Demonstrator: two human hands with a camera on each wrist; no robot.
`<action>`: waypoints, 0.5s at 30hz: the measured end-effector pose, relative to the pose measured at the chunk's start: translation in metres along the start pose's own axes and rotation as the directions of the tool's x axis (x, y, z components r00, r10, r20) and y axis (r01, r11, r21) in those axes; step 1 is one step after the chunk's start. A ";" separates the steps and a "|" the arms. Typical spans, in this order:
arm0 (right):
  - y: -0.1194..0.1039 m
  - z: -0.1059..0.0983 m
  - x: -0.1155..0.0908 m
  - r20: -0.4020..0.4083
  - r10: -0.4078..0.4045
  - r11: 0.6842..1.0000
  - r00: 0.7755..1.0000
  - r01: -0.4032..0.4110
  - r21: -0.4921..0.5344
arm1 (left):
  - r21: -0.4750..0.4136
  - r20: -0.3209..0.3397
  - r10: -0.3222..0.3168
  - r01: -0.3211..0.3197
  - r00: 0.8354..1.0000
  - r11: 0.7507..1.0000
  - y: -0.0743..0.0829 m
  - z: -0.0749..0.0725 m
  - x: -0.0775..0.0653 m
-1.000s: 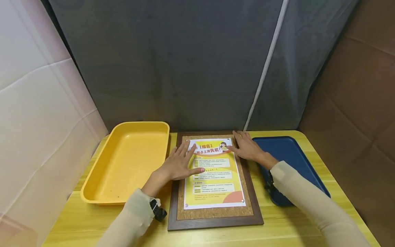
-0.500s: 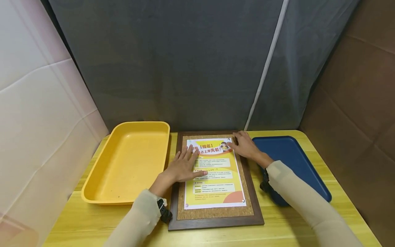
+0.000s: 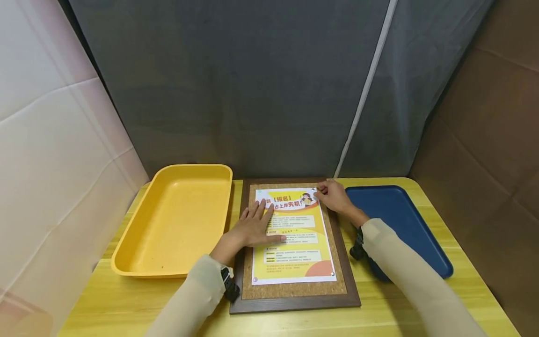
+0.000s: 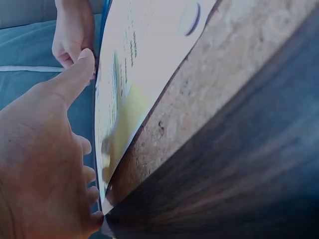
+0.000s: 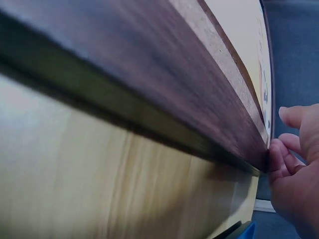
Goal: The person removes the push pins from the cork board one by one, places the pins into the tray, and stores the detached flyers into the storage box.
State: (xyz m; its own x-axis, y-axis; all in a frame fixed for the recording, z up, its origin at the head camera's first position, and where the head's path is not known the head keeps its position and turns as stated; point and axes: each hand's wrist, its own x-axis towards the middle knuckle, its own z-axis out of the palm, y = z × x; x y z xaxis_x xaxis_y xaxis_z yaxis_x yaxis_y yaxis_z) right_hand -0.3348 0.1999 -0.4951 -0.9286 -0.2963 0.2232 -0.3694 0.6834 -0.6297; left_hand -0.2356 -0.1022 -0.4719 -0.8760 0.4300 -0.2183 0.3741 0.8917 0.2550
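Observation:
A yellow and white printed poster (image 3: 290, 257) lies on a cork board (image 3: 294, 291) with a dark brown wooden frame (image 3: 294, 305). My left hand (image 3: 254, 229) rests flat on the poster's left side, fingers spread. At the poster's upper right corner, my right hand (image 3: 334, 196) has bent fingers, its thumb tip right beside a small pushpin (image 3: 313, 190). In the right wrist view, a gap shows between the right thumb (image 5: 293, 117) and the curled fingers (image 5: 279, 154) at the frame's corner. Round pin heads also show at the lower right (image 3: 332, 274) and lower left (image 4: 189, 20) corners.
A deep yellow tray (image 3: 172, 269) stands left of the board. To the right is a shallow dark blue tray (image 3: 404, 220), partly behind the right forearm. All sit on a wood-grain table (image 3: 126, 304), with a grey curtain (image 3: 219, 93) behind and cloth walls on both sides.
My left hand has slid slightly right across the poster. My right hand's fingers, spread over the frame's top edge before, have drawn in and bent near the upper right pushpin.

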 end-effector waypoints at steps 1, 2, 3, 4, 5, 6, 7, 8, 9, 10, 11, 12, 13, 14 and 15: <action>0.000 0.000 0.000 -0.003 0.022 1.000 1.000 -0.022 0.010 | 0.002 0.006 -0.003 0.003 1.000 1.000 0.000 0.000 0.000; 0.000 0.000 0.000 -0.002 0.044 0.999 0.999 -0.044 0.019 | 0.002 0.008 -0.003 0.003 1.000 1.000 0.001 0.001 0.001; 0.001 0.000 0.000 0.000 0.065 0.998 0.998 -0.065 0.024 | 0.004 0.012 -0.006 0.006 1.000 1.000 0.001 0.002 0.002; 0.002 0.000 0.001 0.004 0.076 0.997 0.997 -0.076 0.025 | 0.010 0.015 -0.009 0.009 1.000 1.000 0.001 0.003 0.003; 0.002 0.000 0.001 0.006 0.088 0.996 0.996 -0.088 0.023 | 0.013 0.019 -0.012 0.011 1.000 1.000 0.002 0.003 0.003; 0.003 0.001 0.002 0.005 0.094 0.995 0.996 -0.094 0.024 | 0.018 0.019 -0.014 0.014 1.000 1.000 0.002 0.004 0.004; 0.003 0.000 0.003 0.004 0.101 0.995 0.995 -0.101 0.024 | 0.018 0.018 -0.016 0.016 1.000 1.000 0.002 0.004 0.005; 0.003 0.000 0.004 0.001 0.105 0.994 0.995 -0.105 0.022 | 0.018 0.019 -0.018 0.017 1.000 1.000 0.002 0.004 0.005; 0.004 0.000 0.004 -0.002 0.109 0.994 0.994 -0.109 0.024 | 0.019 0.022 -0.021 0.020 1.000 1.000 0.002 0.004 0.005; 0.004 0.000 0.005 -0.005 0.109 0.994 0.994 -0.109 0.025 | 0.017 0.023 -0.021 0.021 1.000 1.000 0.002 0.004 0.006; 0.004 0.000 0.006 -0.008 0.110 0.994 0.994 -0.109 0.027 | 0.013 0.023 -0.022 0.022 0.999 1.000 0.003 0.004 0.006; 0.004 0.000 0.007 -0.011 0.112 0.993 0.994 -0.112 0.028 | 0.011 0.026 -0.022 0.022 0.999 1.000 0.003 0.004 0.006; 0.004 0.000 0.007 -0.013 0.115 0.993 0.993 -0.115 0.028 | 0.006 0.029 -0.022 0.022 0.999 1.000 0.002 0.004 0.006; 0.004 0.000 0.007 -0.015 0.118 0.993 0.993 -0.117 0.029 | 0.005 0.035 -0.022 0.022 0.999 1.000 0.002 0.005 0.006; 0.004 0.001 0.008 -0.017 0.122 0.992 0.992 -0.122 0.032 | 0.000 0.040 -0.020 0.020 0.999 1.000 0.002 0.005 0.006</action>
State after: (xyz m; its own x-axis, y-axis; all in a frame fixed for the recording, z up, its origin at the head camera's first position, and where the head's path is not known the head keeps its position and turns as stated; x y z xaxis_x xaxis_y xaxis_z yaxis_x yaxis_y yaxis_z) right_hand -0.3437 0.1997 -0.4969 -0.9673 -0.1991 0.1571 -0.2523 0.6925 -0.6759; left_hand -0.2385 -0.0973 -0.4777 -0.8703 0.4177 -0.2608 0.3569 0.8999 0.2505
